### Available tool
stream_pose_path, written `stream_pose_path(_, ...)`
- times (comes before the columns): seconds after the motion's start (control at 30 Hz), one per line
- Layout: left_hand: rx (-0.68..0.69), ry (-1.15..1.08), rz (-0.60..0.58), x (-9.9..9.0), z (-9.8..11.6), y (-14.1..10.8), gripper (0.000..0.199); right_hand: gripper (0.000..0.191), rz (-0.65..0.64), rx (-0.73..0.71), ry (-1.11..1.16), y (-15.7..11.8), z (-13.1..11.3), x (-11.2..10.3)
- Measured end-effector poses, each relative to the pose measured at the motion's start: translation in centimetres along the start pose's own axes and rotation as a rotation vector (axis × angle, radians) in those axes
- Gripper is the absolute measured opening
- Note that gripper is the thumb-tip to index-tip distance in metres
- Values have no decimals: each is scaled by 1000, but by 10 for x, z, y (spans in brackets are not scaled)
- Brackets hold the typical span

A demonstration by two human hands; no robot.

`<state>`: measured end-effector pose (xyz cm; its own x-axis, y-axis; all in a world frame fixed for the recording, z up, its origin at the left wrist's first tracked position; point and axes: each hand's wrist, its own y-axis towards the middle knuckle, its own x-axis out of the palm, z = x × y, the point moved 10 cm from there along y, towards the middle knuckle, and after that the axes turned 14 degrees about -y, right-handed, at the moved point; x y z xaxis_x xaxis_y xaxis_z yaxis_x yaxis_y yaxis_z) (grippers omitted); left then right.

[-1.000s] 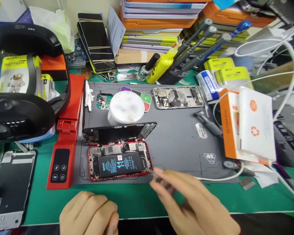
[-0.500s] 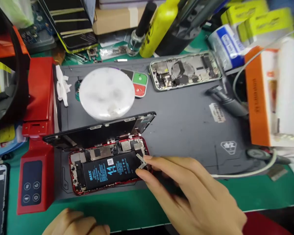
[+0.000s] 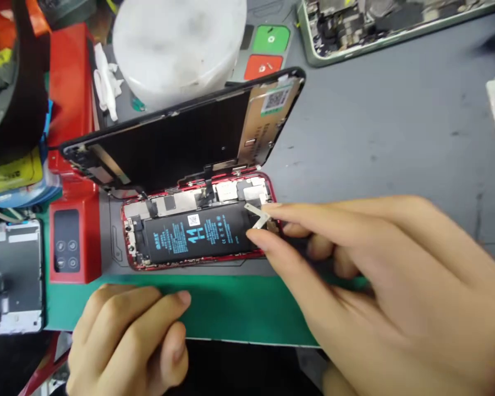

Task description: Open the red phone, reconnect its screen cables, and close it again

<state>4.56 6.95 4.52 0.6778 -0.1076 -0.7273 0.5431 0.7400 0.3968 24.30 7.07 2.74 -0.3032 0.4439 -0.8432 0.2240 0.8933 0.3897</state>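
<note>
- bracket (image 3: pixel 264 219), pinched between right hand's (image 3: pixel 379 280) thumb and forefinger, over the right end of the battery (image 3: pixel 177 234)
- red housing (image 3: pixel 208 260), holding battery and metal-plated parts
- screen (image 3: pixel 181 137), tilted up along the housing's far edge
- left hand (image 3: pixel 124 335), curled nearly closed near the housing; cannot tell whether it holds anything
- pale frame (image 3: pixel 355 53), beyond, with parts inside

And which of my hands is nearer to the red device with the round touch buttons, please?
Left. Your left hand is just below and right of the red device. Your right hand is farther off, holding a thin metal piece at the open phone's right end.
</note>
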Motion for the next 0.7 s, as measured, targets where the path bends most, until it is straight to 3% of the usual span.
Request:
stream_pose_path(0.07,73,25,37,-1,7,1,15,11,27,-27,-25,-2,-3,-1)
stream_pose_path(0.17,29,-46,68,-2,7,3,11,14,84,-61,-14,-6,-8,-9)
stream_pose_path(0.33,-13,-142,108,-2,15,4,29,17,139,-161,92,-16,-26,-26)
stream_pose_path(0.47,76,-193,133,0,20,5,29,14,175,-160,157,-23,-37,-34)
stream_pose_path(0.7,197,-246,107,-2,27,6,25,12,122,-148,297,-26,-43,-29)
